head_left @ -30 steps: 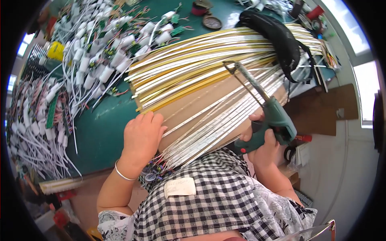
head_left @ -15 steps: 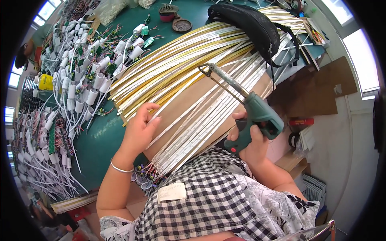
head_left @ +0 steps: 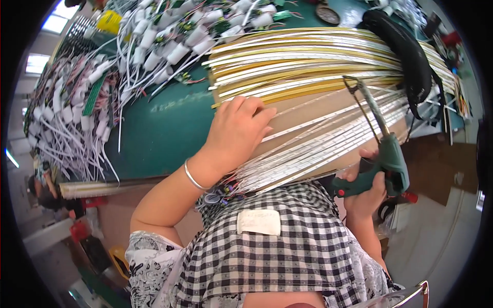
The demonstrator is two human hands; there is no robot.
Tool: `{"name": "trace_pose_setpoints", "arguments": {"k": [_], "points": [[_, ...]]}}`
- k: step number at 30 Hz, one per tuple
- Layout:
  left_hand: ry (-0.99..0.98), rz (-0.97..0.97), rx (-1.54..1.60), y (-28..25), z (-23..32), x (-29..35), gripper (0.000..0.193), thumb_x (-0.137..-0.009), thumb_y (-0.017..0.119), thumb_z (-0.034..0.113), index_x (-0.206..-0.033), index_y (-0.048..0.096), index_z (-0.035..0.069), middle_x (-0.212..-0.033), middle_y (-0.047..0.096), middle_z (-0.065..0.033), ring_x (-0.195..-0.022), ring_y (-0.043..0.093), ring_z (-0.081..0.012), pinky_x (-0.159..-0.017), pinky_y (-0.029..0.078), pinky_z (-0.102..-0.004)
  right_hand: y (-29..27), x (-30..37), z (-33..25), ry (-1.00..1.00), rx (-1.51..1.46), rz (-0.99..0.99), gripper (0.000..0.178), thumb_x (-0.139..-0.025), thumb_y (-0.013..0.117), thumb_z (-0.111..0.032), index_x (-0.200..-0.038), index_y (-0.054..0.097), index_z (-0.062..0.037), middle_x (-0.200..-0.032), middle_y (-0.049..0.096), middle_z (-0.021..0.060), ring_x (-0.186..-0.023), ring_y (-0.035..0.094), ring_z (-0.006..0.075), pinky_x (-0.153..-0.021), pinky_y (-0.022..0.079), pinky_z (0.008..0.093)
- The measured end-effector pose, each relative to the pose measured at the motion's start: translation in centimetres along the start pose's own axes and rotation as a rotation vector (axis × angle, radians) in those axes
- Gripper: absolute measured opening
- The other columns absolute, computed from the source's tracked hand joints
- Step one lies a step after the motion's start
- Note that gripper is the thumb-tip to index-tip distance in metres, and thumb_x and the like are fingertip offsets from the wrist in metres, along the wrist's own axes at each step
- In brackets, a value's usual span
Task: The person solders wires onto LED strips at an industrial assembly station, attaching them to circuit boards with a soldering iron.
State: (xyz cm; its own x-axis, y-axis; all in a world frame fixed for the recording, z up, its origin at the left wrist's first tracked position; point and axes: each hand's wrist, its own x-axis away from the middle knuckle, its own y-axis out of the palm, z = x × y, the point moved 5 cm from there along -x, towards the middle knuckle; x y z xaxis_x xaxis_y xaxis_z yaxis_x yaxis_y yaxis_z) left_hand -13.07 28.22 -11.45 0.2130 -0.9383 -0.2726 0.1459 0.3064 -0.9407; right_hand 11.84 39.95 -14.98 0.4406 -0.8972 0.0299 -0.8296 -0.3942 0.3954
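My right hand (head_left: 371, 191) is wrapped around the green handle of a soldering gun (head_left: 394, 164), which has a black trigger and a red button. Its long metal barrel points up and away over the strips, with a thin rod alongside. My left hand (head_left: 233, 134), a bangle at its wrist, is over the left ends of the strips. Its fingers are bent, and thumb and index tips stand apart with nothing seen between them. Near it lie white LED strips (head_left: 303, 159) on brown cardboard (head_left: 313, 109). Beyond them is a stack of yellow and white strips (head_left: 287, 61).
Heaps of white cylinders with cables and green boards (head_left: 174, 54) cover the table's (head_left: 154, 133) far left. A black bag (head_left: 405, 56) lies across the strips at the right. A round dish (head_left: 327, 14) is at the back. Wired parts (head_left: 221, 197) hang near my apron.
The view has swung, so the table appears shifted. My left hand has moved to the strips' left ends, its fingers now over them. The soldering gun stays in my right hand.
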Motion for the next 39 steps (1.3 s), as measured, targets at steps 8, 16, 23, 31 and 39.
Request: {"name": "trace_pose_setpoints", "arguments": {"k": [8, 16, 23, 31, 39], "points": [[-0.199, 0.280, -0.053, -7.4, -10.2, 3.3, 0.022, -0.082, 0.067, 0.016, -0.102, 0.068, 0.010, -0.094, 0.062, -0.0085, -0.088, 0.058, -0.0289, -0.079, 0.045, -0.0393, 2.0, -0.3, -0.8, -0.026, 0.058, -0.081, 0.054, -0.092, 0.053, -0.041, -0.130, 0.042, -0.0042, -0.117, 0.058, 0.0134, -0.065, 0.052, 0.0147, -0.062, 0.047, 0.0316], [-0.422, 0.374, -0.035, -7.3, -16.8, 7.0, 0.012, -0.081, 0.065, 0.011, -0.091, 0.068, 0.006, -0.088, 0.063, -0.0086, -0.085, 0.058, -0.0289, -0.076, 0.046, -0.0380, 2.6, 0.2, -0.7, -0.020, 0.064, -0.128, 0.054, -0.092, 0.054, -0.040, -0.131, 0.041, -0.0051, -0.116, 0.057, 0.0119, -0.065, 0.051, 0.0142, -0.063, 0.047, 0.0317], [-0.146, 0.407, -0.144, -4.7, -15.7, 1.6, 0.008, -0.080, 0.066, 0.012, -0.086, 0.067, 0.007, -0.079, 0.058, -0.0060, -0.079, 0.058, -0.0262, -0.070, 0.046, -0.0375, 4.0, 0.8, -1.1, -0.023, 0.124, -0.117, 0.055, -0.091, 0.054, -0.039, -0.130, 0.039, -0.0022, -0.115, 0.056, 0.0142, -0.064, 0.054, 0.0155, -0.062, 0.050, 0.0331], [-0.282, 0.329, -0.514, -5.4, -16.5, -0.6, 0.006, -0.078, 0.066, 0.015, -0.079, 0.063, 0.010, -0.076, 0.056, -0.0036, -0.076, 0.057, -0.0256, -0.066, 0.047, -0.0392, 3.8, 1.0, -0.5, -0.016, 0.101, -0.114, 0.052, -0.092, 0.051, -0.039, -0.131, 0.040, -0.0047, -0.115, 0.057, 0.0122, -0.065, 0.052, 0.0145, -0.064, 0.046, 0.0314], [-0.285, 0.202, -0.486, -4.1, -19.2, 3.0, 0.053, -0.070, 0.070, 0.010, -0.119, 0.050, 0.015, -0.105, 0.055, -0.0066, -0.089, 0.060, -0.0288, -0.076, 0.047, -0.0429, 4.7, 0.6, -0.4, 0.028, 0.068, -0.177, 0.049, -0.093, 0.051, -0.038, -0.126, 0.040, -0.0039, -0.113, 0.056, 0.0117, -0.065, 0.052, 0.0147, -0.063, 0.049, 0.0334]]}}
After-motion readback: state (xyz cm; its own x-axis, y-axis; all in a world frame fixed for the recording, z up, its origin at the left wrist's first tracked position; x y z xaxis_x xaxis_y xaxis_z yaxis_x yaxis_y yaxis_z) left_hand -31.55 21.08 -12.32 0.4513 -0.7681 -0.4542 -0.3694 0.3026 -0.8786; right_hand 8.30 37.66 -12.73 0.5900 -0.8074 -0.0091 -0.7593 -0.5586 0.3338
